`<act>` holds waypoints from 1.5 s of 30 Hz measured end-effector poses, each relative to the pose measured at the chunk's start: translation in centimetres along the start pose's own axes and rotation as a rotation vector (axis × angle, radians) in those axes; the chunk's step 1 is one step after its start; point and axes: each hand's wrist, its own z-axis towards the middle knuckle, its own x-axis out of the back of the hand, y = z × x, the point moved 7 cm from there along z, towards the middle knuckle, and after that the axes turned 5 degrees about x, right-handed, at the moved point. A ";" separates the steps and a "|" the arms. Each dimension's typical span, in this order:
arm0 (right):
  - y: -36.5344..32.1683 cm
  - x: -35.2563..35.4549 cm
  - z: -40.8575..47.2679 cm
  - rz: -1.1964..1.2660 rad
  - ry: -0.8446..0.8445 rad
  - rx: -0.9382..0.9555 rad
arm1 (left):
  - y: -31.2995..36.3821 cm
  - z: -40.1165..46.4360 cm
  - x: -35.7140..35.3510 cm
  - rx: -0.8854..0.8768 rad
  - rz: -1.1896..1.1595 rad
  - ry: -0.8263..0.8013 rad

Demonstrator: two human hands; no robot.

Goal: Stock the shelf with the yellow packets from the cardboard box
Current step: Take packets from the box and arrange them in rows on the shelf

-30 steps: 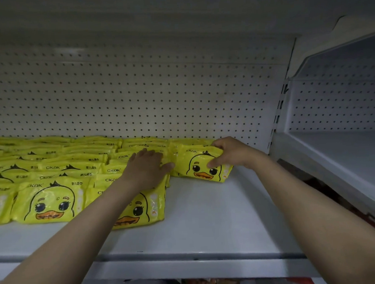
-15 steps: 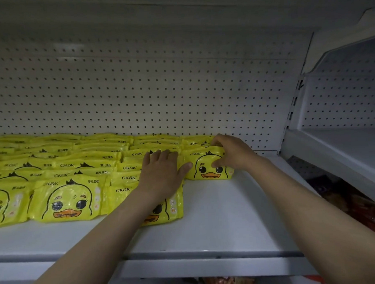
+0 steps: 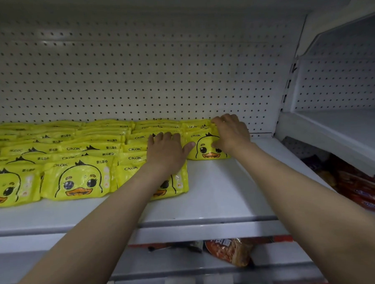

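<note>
Several rows of yellow duck-face packets lie overlapped on the white shelf, filling its left and middle. My left hand rests flat, fingers straight, on the row third from the left edge of view. My right hand holds the rightmost packet near the back, thumb on its duck face and fingers curled over its top edge. The cardboard box is out of view.
A white pegboard wall backs the shelf. Bare shelf lies to the right of the packets and along the front edge. A neighbouring white shelf stands at right. Red and orange snack packs sit below.
My right hand pushed the rightmost packet back towards the pegboard and laid it flatter. My left hand slid a little further back along its row. The view shifted slightly.
</note>
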 end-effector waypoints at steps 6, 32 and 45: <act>-1.8 3.3 -0.4 0.151 -0.032 0.054 | -0.6 -1.5 3.9 0.096 -0.080 0.010; -36.0 11.2 -22.3 0.596 -0.034 1.027 | -23.9 -40.3 15.7 0.626 0.082 0.350; -67.0 11.8 -26.7 0.740 -0.115 1.143 | -48.4 -51.2 19.1 0.756 0.235 0.323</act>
